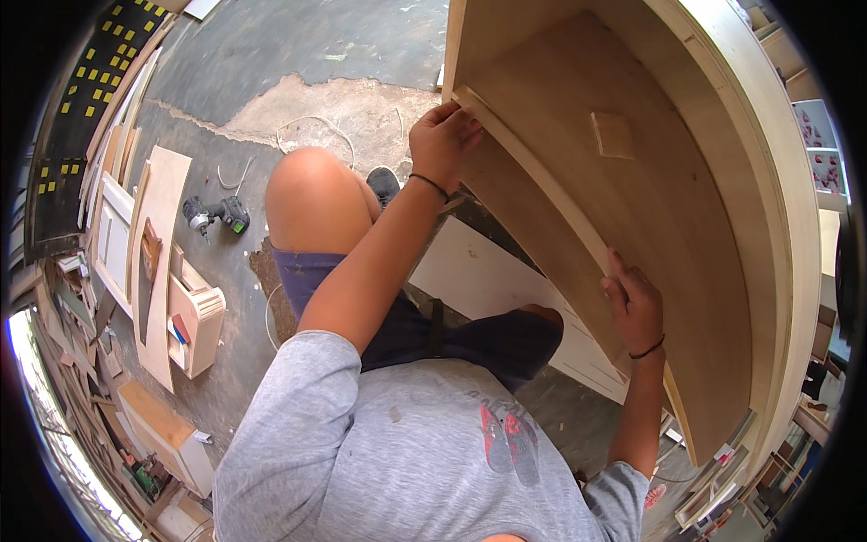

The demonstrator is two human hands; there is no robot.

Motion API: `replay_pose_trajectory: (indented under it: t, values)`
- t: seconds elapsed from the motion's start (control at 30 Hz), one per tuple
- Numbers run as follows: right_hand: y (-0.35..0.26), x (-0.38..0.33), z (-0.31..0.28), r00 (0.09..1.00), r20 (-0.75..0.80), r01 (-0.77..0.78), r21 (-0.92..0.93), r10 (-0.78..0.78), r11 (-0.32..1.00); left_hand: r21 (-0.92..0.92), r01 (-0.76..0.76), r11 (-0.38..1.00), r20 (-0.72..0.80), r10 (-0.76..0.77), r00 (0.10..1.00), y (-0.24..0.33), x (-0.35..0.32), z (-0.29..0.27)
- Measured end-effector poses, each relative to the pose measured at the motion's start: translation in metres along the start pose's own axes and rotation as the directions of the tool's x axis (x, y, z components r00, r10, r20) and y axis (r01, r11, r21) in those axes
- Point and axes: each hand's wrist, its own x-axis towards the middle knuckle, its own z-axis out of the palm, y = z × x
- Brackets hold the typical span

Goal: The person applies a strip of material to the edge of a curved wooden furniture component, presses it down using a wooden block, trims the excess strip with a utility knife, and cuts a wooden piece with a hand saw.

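Note:
A long, thin wooden strip (542, 176) runs along the inner face of a large curved plywood piece (668, 208) on my right. My left hand (442, 144) closes its fingers around the strip's far end, close to the upright edge panel. Farther down the strip, my right hand (635, 305) grips it between thumb and fingers, with the index finger lying along it. The strip's lower part passes behind my right wrist and shows again below it. A small square wood block (612, 135) sits on the plywood's inner face.
A cordless drill (217, 215) lies on the floor to the left. Beyond it a handsaw (149, 262) rests on a plywood board (163, 307), beside a wooden box frame (200, 316). A white board (479, 266) lies beneath my legs. Wood scraps (77, 334) pile up at far left.

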Motion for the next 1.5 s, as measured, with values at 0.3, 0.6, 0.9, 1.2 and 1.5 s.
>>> replay_pose_trajectory:
  t: [0.3, 0.6, 0.9, 1.2, 1.5]
  values:
    - [0.000, 0.010, 0.005, 0.999, -0.011, 0.045, -0.025, -0.045, 0.999, -0.024, -0.050, 0.998, -0.068, 0.048, 0.996, -0.005, 0.012, -0.004]
    - [0.005, 0.013, 0.008, 0.997, -0.025, 0.064, -0.077, -0.067, 0.995, -0.115, -0.116, 0.987, -0.097, 0.105, 0.990, -0.012, 0.016, -0.001]
    - [0.004, 0.018, 0.014, 0.998, -0.037, 0.039, -0.102, -0.043, 0.994, -0.066, -0.127, 0.990, -0.080, 0.121, 0.989, -0.011, 0.019, -0.003]
    - [0.001, 0.017, 0.019, 0.987, -0.120, 0.074, -0.227, -0.103, 0.971, 0.036, -0.183, 0.982, -0.082, 0.186, 0.979, -0.010, 0.017, -0.002]
    - [0.005, 0.014, 0.034, 0.956, -0.234, 0.124, -0.225, -0.177, 0.966, 0.066, -0.152, 0.986, -0.015, 0.154, 0.988, -0.020, 0.010, 0.000]
